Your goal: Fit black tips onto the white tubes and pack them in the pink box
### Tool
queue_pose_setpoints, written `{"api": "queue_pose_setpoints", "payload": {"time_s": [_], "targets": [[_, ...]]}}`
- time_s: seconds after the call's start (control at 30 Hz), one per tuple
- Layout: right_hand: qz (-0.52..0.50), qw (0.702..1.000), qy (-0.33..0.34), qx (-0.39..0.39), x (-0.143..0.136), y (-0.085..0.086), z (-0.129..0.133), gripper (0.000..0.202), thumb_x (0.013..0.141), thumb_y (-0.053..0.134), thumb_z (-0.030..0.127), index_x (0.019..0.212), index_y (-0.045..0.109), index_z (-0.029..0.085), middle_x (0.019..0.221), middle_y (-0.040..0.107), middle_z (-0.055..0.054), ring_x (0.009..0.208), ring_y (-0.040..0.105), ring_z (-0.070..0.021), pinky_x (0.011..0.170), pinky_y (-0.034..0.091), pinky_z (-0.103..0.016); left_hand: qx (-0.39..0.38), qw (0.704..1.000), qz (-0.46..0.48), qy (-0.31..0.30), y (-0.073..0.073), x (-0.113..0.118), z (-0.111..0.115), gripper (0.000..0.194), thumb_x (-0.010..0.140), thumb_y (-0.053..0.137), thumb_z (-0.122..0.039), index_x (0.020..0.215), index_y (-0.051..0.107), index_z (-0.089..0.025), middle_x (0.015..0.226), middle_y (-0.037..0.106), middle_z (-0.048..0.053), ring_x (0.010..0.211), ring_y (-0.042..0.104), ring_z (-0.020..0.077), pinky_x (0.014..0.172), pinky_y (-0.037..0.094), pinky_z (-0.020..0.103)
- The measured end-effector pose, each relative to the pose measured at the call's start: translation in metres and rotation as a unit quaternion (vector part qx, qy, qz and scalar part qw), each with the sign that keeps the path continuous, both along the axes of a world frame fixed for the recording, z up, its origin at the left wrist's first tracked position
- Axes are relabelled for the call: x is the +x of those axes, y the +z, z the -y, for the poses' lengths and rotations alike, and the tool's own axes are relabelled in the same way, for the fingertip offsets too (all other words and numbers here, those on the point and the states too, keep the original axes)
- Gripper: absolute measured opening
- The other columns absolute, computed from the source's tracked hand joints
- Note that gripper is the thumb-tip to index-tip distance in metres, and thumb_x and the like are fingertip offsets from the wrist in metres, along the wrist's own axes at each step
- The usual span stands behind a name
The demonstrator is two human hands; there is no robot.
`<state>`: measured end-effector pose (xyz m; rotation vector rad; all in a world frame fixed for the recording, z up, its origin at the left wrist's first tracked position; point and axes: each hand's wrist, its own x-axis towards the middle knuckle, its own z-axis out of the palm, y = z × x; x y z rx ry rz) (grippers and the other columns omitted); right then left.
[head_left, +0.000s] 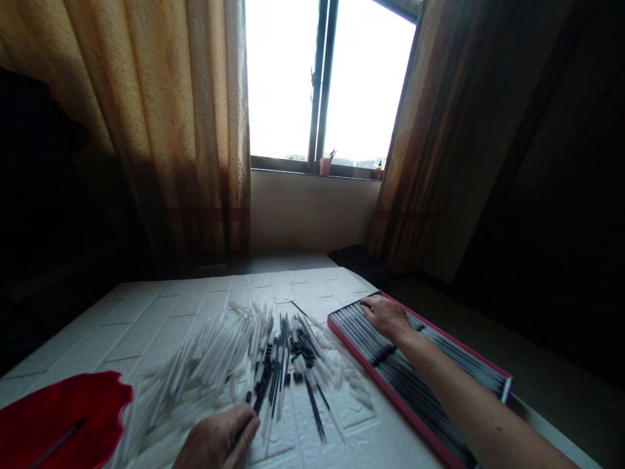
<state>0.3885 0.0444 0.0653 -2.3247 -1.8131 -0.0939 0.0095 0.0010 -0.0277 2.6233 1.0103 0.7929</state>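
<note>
My left hand (217, 438) is at the near edge of the white brick-patterned tabletop (161, 306). Its thumb and fingers are pressed together, and I cannot make out what they hold. Just beyond it lie thin dark rods (315, 410) with small black caps (297, 376). Many clear, whitish tubes (209, 348) spread to the left of them. My right hand (388, 317) reaches over the far end of a shallow red-rimmed box (364, 361), its fingers bent down at the contents. Rows of slim pen-like sticks (442, 391) fill this box. Whatever sits under those fingertips is hidden.
A red, wavy-edged dish or mat (63, 417) lies at the near left with a thin stick (58, 443) on it. Yellow curtains (161, 117) flank a bright window (283, 78). On the sill stands a pink cup (325, 166) holding thin sticks.
</note>
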Motion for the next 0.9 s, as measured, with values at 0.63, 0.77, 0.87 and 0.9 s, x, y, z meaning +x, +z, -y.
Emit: {"api": "queue_pose_setpoints", "payload": {"time_s": [0.63, 0.77, 0.87, 0.9], "targets": [[-0.028, 0.913, 0.407, 0.023, -0.223, -0.04, -0.03, 0.036, 0.091, 0.058, 0.042, 0.124, 0.062, 0.028, 0.134, 0.059, -0.006, 0.118, 0.055, -0.0247, 0.094, 0.045, -0.037, 0.024, 0.999, 0.045, 0.019, 0.006, 0.002, 0.006, 0.036, 0.098, 0.036, -0.027, 0.063, 0.044, -0.022, 0.054, 0.059, -0.004, 0.046, 0.059, 0.0105, 0.047, 0.036, 0.019], [-0.02, 0.913, 0.406, 0.025, -0.226, -0.048, -0.021, 0.038, 0.09, 0.056, 0.049, 0.121, 0.062, 0.028, 0.129, 0.06, -0.007, 0.115, 0.055, -0.0271, 0.092, 0.045, -0.042, 0.042, 0.997, 0.056, 0.004, 0.009, 0.003, 0.008, 0.035, 0.098, 0.037, -0.025, 0.064, 0.044, -0.022, 0.054, 0.059, -0.004, 0.046, 0.059, 0.0106, 0.047, 0.037, 0.019], [-0.015, 0.921, 0.388, 0.028, -0.226, -0.053, -0.008, 0.036, 0.091, 0.054, 0.052, 0.114, 0.064, 0.026, 0.122, 0.062, -0.008, 0.112, 0.054, -0.0289, 0.089, 0.045, -0.044, 0.053, 0.996, 0.069, 0.0, 0.012, 0.005, 0.009, 0.035, 0.098, 0.038, -0.024, 0.064, 0.045, -0.023, 0.053, 0.058, -0.004, 0.045, 0.058, 0.0108, 0.046, 0.036, 0.02], [-0.014, 0.923, 0.383, 0.027, -0.225, -0.055, -0.004, 0.036, 0.092, 0.053, 0.052, 0.112, 0.064, 0.026, 0.121, 0.062, -0.008, 0.112, 0.054, -0.0291, 0.089, 0.045, -0.044, 0.056, 0.996, 0.074, 0.0, 0.012, 0.005, 0.01, 0.035, 0.098, 0.038, -0.024, 0.065, 0.045, -0.023, 0.054, 0.058, -0.004, 0.045, 0.058, 0.0108, 0.046, 0.036, 0.02]]}}
